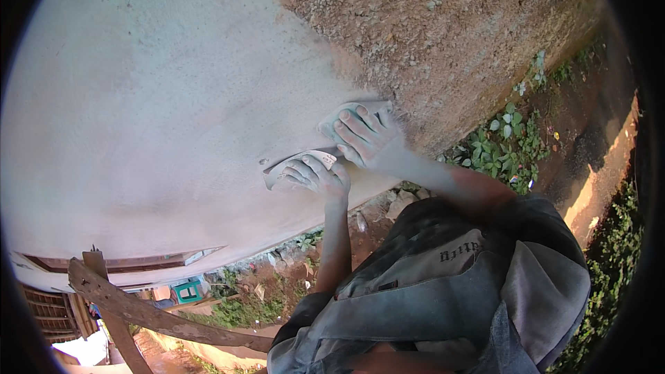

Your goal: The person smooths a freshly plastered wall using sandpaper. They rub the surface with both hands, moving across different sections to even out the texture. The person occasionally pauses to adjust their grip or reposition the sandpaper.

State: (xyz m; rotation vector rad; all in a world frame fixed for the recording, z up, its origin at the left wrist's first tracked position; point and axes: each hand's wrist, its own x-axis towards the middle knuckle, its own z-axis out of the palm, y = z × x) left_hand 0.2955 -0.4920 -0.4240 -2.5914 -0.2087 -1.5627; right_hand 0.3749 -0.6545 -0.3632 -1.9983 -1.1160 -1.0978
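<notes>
A smooth, pale plastered wall [145, 83] meets a rough brown textured section [443, 34] along a ragged edge. My left hand [313, 174], whitened with dust, presses a pale sheet, apparently sandpaper [276, 174], against the smooth part, its fingers curled over it. Just above and to the right, my right hand [367, 138], equally dusty, holds a second pale sheet [330, 125] to the wall where the two surfaces meet, fingers bent over it. The undersides of both sheets are hidden.
Crossed wooden planks [138, 299] stand at lower left, near a window opening [118, 263] and a green plastic object [187, 291]. Leafy plants [499, 145] and stones [403, 204] line the wall's foot. A dirt path [575, 159] runs along the right.
</notes>
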